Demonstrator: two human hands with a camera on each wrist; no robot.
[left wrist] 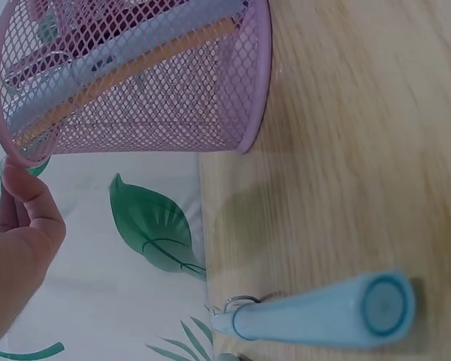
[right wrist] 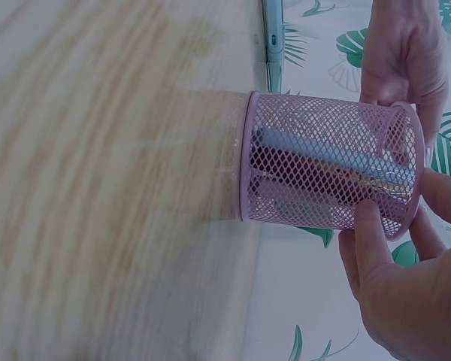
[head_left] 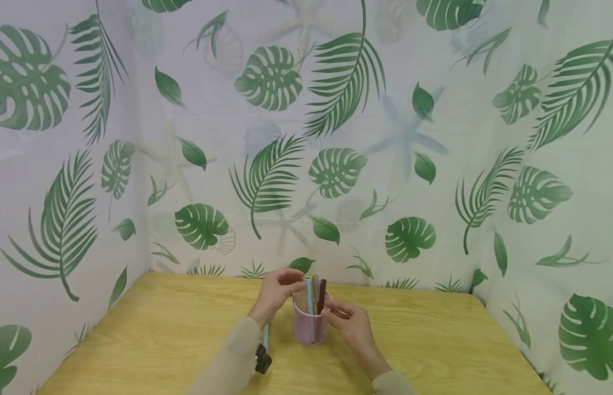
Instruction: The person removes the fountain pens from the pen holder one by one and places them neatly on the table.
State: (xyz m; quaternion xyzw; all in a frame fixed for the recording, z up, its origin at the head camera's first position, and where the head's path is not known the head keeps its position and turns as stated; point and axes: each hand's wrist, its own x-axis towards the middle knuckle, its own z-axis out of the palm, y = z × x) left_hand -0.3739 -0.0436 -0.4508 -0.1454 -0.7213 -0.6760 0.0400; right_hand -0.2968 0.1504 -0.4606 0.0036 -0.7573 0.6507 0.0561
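Observation:
A pink mesh pen holder [head_left: 310,323] stands upright on the table. Several pens are in it, among them a light blue pen [head_left: 309,296] and a dark red pen [head_left: 321,296]. From the left, my left hand [head_left: 278,291] reaches over the rim; thumb and forefinger appear to pinch the light blue pen's top, though the contact is partly hidden. My right hand [right wrist: 413,278] grips the holder near its rim, one fingertip against the mesh. Below the left hand lies another light blue pen [left wrist: 323,312] with a metal clip, partly covered by the wrist in the head view.
The wood-grain table [head_left: 187,318] meets leaf-patterned cloth walls [head_left: 276,181] at the back and both sides. A small black device [head_left: 263,359] sits at the left wrist. Table surface extends to both sides of the holder.

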